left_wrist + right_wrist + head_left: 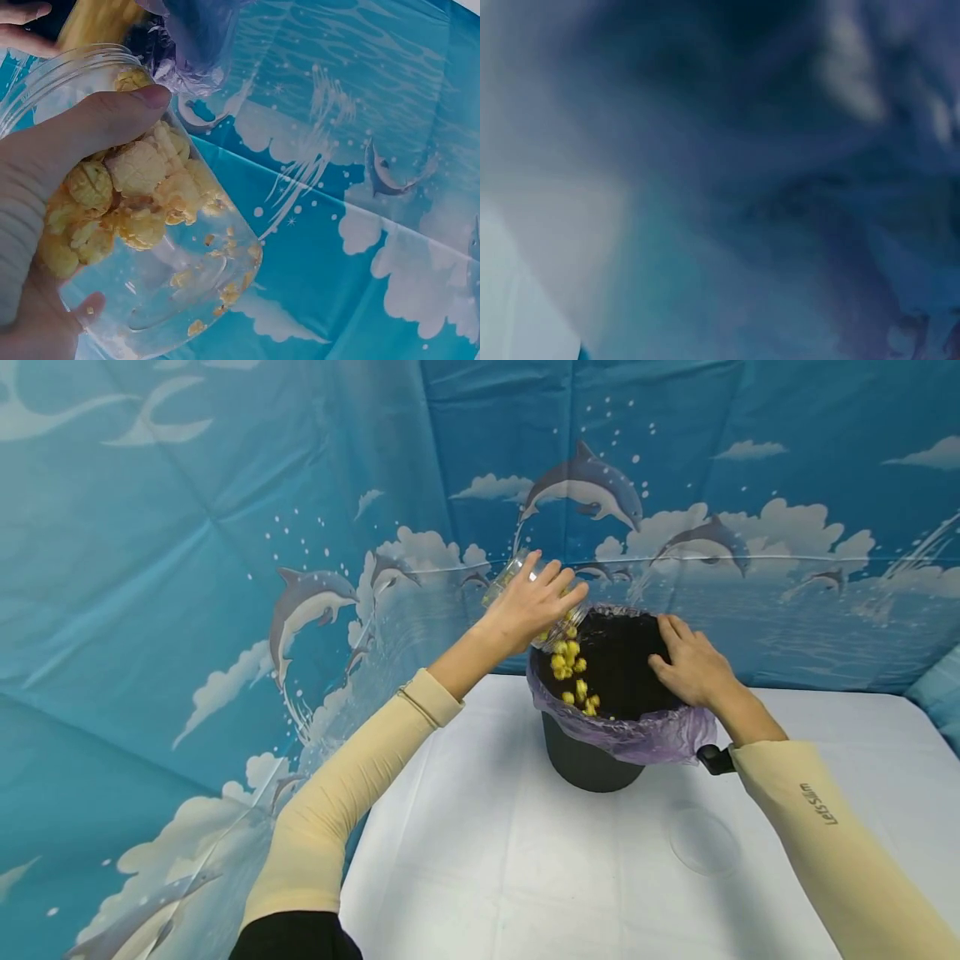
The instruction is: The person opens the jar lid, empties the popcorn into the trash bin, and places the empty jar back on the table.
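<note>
My left hand (528,602) grips a clear plastic jar (187,277), tilted with its mouth down over a black trash can (588,756). Yellow popcorn (566,660) tumbles from the mouth into the can. More pieces of popcorn (139,195) and crumbs are still inside the jar, as the left wrist view shows. A purple trash bag (652,735) lines the can and folds over its rim. My right hand (693,664) holds the can's right rim over the bag, thumb on the inner side. The right wrist view is mostly blurred bag.
A clear round lid (705,842) lies on the white tabletop (555,868), in front and to the right of the can. Behind the table hangs a blue curtain (465,452) with dolphins, close to the can and jar. A black wrist camera (716,760) sits at my right cuff.
</note>
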`<state>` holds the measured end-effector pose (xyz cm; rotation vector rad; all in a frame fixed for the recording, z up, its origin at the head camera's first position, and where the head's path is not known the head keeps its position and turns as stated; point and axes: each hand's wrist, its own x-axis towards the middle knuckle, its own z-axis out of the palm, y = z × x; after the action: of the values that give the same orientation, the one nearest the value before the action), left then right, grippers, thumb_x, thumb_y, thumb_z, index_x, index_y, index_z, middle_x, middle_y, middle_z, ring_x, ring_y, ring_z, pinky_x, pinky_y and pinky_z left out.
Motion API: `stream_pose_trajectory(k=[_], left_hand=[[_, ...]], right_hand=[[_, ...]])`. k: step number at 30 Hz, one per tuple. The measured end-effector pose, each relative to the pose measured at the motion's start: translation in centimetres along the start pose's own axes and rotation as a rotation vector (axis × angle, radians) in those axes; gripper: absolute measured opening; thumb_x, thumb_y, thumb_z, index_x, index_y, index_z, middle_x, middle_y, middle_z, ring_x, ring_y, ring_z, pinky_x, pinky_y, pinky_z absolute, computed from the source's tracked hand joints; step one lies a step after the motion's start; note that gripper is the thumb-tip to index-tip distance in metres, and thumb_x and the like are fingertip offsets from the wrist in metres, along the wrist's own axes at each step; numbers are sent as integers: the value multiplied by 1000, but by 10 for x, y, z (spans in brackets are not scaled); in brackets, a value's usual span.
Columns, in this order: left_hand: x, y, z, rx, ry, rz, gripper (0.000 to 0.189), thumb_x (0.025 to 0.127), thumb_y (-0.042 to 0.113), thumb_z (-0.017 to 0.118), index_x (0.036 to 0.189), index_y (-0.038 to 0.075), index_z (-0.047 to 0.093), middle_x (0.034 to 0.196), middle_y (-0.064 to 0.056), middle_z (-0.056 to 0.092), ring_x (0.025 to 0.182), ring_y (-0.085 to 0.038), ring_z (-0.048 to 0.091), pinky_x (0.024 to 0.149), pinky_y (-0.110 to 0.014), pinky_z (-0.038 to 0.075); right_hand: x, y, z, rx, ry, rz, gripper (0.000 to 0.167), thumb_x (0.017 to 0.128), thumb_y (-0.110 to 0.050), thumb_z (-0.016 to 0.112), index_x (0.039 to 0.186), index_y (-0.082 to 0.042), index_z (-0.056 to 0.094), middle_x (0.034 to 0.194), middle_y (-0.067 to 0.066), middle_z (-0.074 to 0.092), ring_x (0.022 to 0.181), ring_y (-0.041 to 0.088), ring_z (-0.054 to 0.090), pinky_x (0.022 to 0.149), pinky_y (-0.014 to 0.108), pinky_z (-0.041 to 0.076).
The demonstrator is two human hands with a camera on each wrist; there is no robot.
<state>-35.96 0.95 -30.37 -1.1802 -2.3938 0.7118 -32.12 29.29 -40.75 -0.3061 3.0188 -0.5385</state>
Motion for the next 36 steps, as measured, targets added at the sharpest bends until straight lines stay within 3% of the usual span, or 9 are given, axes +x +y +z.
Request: stream_pose_trajectory(k=[17,30,36], left_hand=[[4,0,-13,80,24,27,80,95,30,76,158,20,28,163,-12,35,154,-34,31,130,-57,17],[3,1,-9,168,104,74,76,97,29,73,158,24,27,165,-9,34,156,-31,30,131,-57,13],[3,2,-6,224,229,100,58,103,24,65,152,22,34,158,-8,41,152,-29,36,130,-57,17]], right_hand=[[-1,0,0,-2,-4,8,75,110,-31,37,164,0,-4,169,33,3,146,64,16,113,78,26],[-3,-1,2,-6,-12,14,77,108,-29,41,164,1,-3,168,34,4,145,64,17,110,79,29],[-1,-1,0,-8,-5,12,78,108,-29,42,164,1,-4,168,34,4,145,64,17,110,78,28]])
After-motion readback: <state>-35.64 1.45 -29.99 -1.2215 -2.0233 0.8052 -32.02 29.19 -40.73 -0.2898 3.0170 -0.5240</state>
